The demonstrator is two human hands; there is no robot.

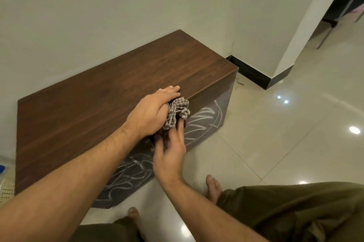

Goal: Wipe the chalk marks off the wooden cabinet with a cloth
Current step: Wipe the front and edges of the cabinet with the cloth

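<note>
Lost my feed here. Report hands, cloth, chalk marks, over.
Left hand grips bunched cloth at cabinet front edge. Right hand open, fingers touching cloth. Chalk marks cover front panels, unwiped. Nothing in the way.

The left hand [153, 109] grips a bunched checked cloth [178, 112] at the front edge of the cabinet [110, 92]. The right hand [170, 155] touches the cloth from below with nearly straight fingers. White chalk marks [204, 121] cover the cabinet front.
</note>
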